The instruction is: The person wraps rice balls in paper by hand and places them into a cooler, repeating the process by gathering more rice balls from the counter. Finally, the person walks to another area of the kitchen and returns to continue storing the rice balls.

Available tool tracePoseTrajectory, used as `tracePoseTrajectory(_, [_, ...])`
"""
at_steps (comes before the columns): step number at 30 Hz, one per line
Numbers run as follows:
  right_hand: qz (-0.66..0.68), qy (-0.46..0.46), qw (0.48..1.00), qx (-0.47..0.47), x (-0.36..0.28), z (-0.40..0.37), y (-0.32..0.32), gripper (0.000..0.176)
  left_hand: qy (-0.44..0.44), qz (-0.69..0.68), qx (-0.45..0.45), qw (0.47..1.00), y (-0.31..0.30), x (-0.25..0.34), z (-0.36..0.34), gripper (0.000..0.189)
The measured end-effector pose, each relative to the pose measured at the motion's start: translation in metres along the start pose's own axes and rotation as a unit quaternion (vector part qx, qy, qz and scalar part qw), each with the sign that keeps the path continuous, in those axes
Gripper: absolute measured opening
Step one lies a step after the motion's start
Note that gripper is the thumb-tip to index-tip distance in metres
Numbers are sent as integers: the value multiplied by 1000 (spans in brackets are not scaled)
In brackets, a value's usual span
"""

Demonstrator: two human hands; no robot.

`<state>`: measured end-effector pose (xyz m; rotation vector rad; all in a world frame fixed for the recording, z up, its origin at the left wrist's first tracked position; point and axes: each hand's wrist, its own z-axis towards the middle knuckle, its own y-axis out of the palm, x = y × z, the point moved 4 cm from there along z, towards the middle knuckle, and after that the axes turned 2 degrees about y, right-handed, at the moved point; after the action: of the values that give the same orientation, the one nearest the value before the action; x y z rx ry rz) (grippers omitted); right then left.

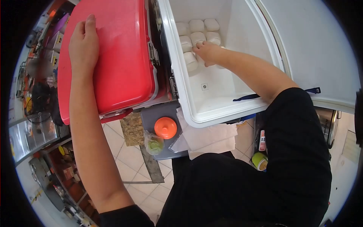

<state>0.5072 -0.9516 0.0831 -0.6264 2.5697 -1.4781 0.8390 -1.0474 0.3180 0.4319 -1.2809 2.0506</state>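
Observation:
My left hand [84, 39] lies on top of a closed red cooler lid [121, 49], its fingers partly bent and partly stretched out, with nothing in it. Deep inside the open white cooler box [193, 109] is my right hand [207, 53]. Its fingers curl down around a white rounded container, which is mostly hidden under the hand. Several more white rounded containers [196, 25] stand close together in rows on the cooler floor, beside and beyond my fingers. A small drain [204, 86] shows in the bare part of that floor.
The white cooler's lid [317, 45] stands open at right, with a dark blue strap [245, 97] over the rim. Below are a grey stool [162, 151], an orange lid [165, 128], a plastic bag [154, 143] and pale sheets [208, 138]. Cluttered shelves [72, 174] line the left.

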Motion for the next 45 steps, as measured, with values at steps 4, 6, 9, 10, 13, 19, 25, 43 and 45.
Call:
tracePoseTrajectory(4, [-10,9,999,36,-5,-6,-3,86,-7,8,-26,1000,2,-6,2,57])
tracePoseTrajectory(6, [-8,9,999,44,-9,-9,-9,83,-7,-6,-18,1000,1,-6,2,57])
tracePoseTrajectory(9, [-25,-68,991,117,-27,-1,-21,76,-11,2,-23,1000,1,-6,4,58])
tracePoseTrajectory(10, [-24,-43,994,102,-32,1,-22,74,-5,3,-24,1000,1,-5,4,58])
tracePoseTrajectory(13, [-13,-25,994,104,-29,0,-23,70,-14,-9,-24,1000,1,-3,2,59])
tracePoseTrajectory(19, [127,142,981,36,62,31,-50,55,-21,-2,-27,999,1,-8,2,57])
tracePoseTrajectory(25, [83,191,974,88,97,18,-10,43,-19,21,-21,999,-3,-5,2,57])
tracePoseTrajectory(43, [226,107,965,78,75,31,-21,65,-3,15,-33,999,-3,-8,5,54])
tracePoseTrajectory(45, [219,113,966,74,76,28,-25,64,-17,21,-31,999,-4,-7,4,54])
